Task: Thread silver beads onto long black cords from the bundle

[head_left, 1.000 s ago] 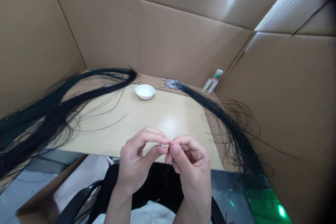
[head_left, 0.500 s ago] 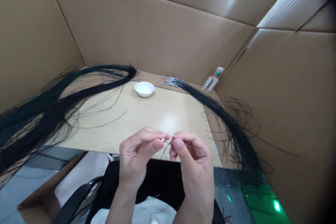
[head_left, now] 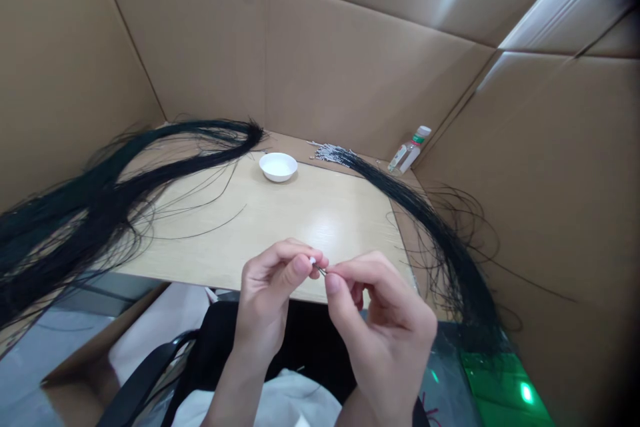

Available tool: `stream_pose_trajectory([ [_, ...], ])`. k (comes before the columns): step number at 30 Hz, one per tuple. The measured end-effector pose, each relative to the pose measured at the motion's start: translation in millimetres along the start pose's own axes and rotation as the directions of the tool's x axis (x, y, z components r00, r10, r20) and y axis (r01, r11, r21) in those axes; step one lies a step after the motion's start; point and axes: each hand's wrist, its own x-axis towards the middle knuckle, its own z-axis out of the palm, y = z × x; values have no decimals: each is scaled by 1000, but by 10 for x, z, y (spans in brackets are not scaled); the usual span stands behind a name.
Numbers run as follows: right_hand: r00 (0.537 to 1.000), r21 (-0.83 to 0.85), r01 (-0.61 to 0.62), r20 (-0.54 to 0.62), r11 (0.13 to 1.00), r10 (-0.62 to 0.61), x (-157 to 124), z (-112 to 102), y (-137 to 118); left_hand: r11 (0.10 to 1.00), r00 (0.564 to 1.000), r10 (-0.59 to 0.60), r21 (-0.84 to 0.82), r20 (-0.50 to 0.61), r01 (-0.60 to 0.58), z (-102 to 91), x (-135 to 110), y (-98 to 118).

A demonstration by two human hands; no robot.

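— Grip state: left hand (head_left: 265,297) pinched narrow, thumb against fingers, on a small white piece (head_left: 313,260).

— And the right hand (head_left: 387,330)?

— Narrow too. Thumb and forefinger close on a thin dark strand (head_left: 322,272), which spans the short gap between the hands and meets the white piece. Whether it passes through the piece, I cannot tell; too small.

— Position of piece and strand, with the white bowl (head_left: 279,165) as reference?

— Nearer the wearer than the bowl, slightly to its right, seen over the near part of the pale table (head_left: 320,207). Fingertips of both hands lie just beside each other.

— Objects around the bowl?

— Left of it: a large dark bundle (head_left: 105,213) of long strands, its tip just beyond the bowl, loose ends straying over the table. Right of it: a slimmer dark bundle (head_left: 425,210), ending in a cluster of silvery beads (head_left: 330,153) on the side facing the bowl.

— Farther out?

— Clear bottle (head_left: 407,150), white cap, green band, well right of the bowl and past the beads. Cardboard panels (head_left: 375,73) rise behind the bowl and on either side. Wearer's side, left of the bowl: black armrest (head_left: 145,380). Wearer's side, far right of the bowl: bright green surface (head_left: 505,387).
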Motion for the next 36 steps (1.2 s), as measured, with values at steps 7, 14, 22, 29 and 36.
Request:
stream_pose_trajectory([
  [7,1000,-65,24,-2,998,-24,34,28,-58,999,998,-53,-13,-17,52,-6,-17,10],
  [14,999,-93,42,25,995,-40,59,57,-96,997,997,-76,-21,-12,76,-29,-9,24],
  [22,999,-151,45,3,988,-45,63,82,-118,999,999,-29,21,34,28,-67,3,25],
  [29,998,-166,47,-29,985,-53,47,122,-143,999,999,-32,-22,21,33,-37,5,14],
  [36,998,-162,47,-23,986,-51,48,121,-171,996,998,-51,-76,29,53,-19,-21,21],
])
